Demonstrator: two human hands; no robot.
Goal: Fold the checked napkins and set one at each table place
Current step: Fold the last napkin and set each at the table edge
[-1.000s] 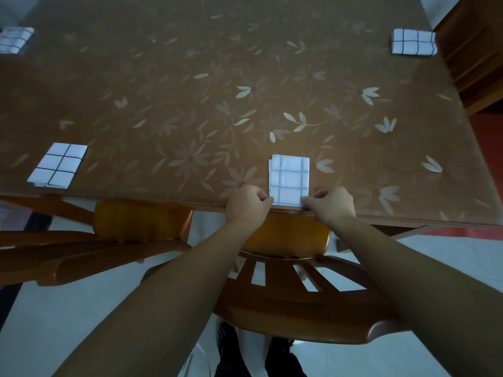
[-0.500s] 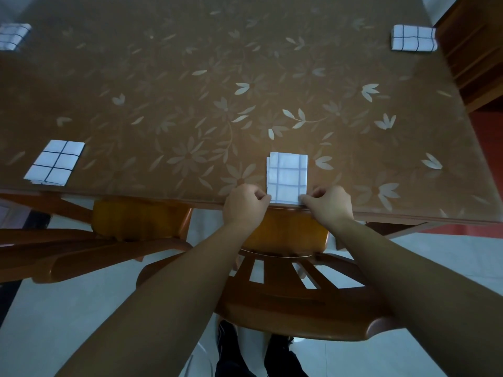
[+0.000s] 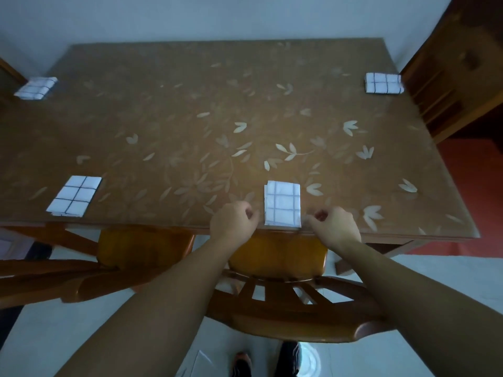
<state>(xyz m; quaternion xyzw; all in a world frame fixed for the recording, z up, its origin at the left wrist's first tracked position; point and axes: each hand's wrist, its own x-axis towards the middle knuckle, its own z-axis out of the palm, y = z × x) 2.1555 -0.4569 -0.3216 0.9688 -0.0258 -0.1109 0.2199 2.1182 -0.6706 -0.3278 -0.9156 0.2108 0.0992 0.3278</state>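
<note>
Itemised, we logged four folded checked napkins on the leaf-patterned table [image 3: 190,126]. The nearest napkin [image 3: 282,204] lay flat at 6 o'clock by the near edge, above a wooden chair [image 3: 277,308]. Our left hand [image 3: 234,220] sat just beside it at its 9 o'clock, our right hand [image 3: 333,225] at its 3 o'clock; both were loosely curled, empty, clear of the cloth. We noted others at 8 o'clock [image 3: 73,195], 10 o'clock [image 3: 36,88] and 2 o'clock [image 3: 383,83].
</note>
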